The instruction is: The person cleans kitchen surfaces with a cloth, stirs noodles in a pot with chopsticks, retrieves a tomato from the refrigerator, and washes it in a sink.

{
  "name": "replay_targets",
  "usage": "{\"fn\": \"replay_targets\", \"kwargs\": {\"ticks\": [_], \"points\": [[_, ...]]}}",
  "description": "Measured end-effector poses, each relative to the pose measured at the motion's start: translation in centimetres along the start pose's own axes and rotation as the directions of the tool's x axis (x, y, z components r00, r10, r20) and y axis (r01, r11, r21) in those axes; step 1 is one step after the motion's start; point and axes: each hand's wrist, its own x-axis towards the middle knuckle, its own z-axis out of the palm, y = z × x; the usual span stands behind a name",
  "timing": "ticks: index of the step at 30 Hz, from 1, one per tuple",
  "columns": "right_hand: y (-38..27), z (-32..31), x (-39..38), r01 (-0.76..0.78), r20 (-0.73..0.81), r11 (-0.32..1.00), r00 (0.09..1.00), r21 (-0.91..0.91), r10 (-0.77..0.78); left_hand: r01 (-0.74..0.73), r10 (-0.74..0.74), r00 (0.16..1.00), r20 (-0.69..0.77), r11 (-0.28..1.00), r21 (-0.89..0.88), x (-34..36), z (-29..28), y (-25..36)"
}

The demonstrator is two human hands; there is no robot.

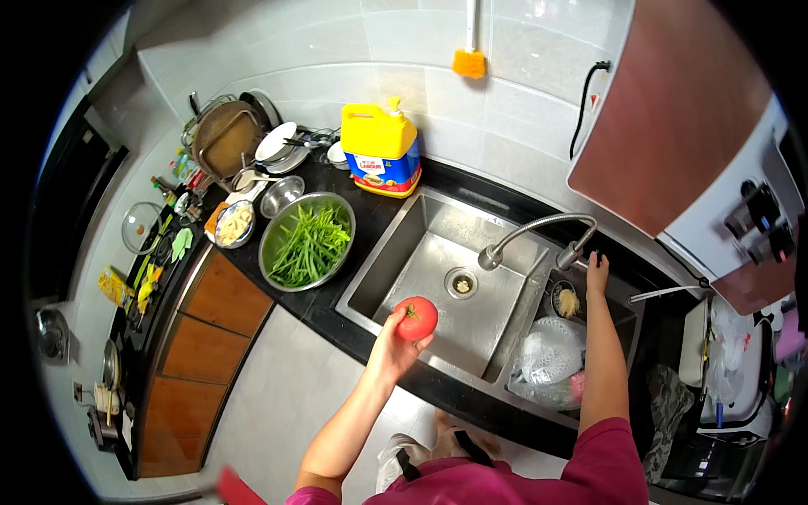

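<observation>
My left hand (399,347) grips a red tomato (416,318) over the front of the steel sink (404,278). My right hand (597,273) reaches across the right basin, fingers closed on the handle (598,257) at the base of the gooseneck faucet (539,224). The spout head hangs above the larger left basin, where a drain shows at the bottom. Below my right arm, the smaller basin holds a strainer (565,300) and bagged items (545,358). Left of the sink, a steel bowl (273,268) contains cut green vegetables.
A yellow-blue jug (380,151) stands behind the bowl. Dishes, boards and a plate of pale pieces (235,223) crowd the left counter (320,299). A brush (469,63) hangs on the wall. A pink-brown appliance (640,126) overhangs the sink's right, with bags (730,353) beneath.
</observation>
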Motion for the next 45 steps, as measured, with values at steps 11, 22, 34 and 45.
{"fn": "replay_targets", "kwargs": {"ticks": [11,22,34,45], "points": [[-3.1,-1.5,0.1,-0.004,0.308,0.947,0.945,-0.321,0.108,0.191,-0.177,0.981,-0.084,0.961,0.198,15.0,-2.7,0.0],[-10.3,1.0,-14.6,0.03,0.152,1.0,0.988,0.004,-0.031,0.446,-0.47,0.883,-0.004,0.835,0.323,24.9,-3.4,-5.6],[-12.7,6.5,-21.1,0.015,0.673,0.995,0.738,-0.098,0.055,0.397,-0.454,0.889,0.055,0.825,0.402,26.3,-5.3,-6.6],[-12.4,6.1,-24.0,0.056,0.595,0.986,0.802,-0.157,0.049,0.415,-0.392,0.83,-0.398,0.909,-0.031,27.5,-4.5,-8.3]]}}
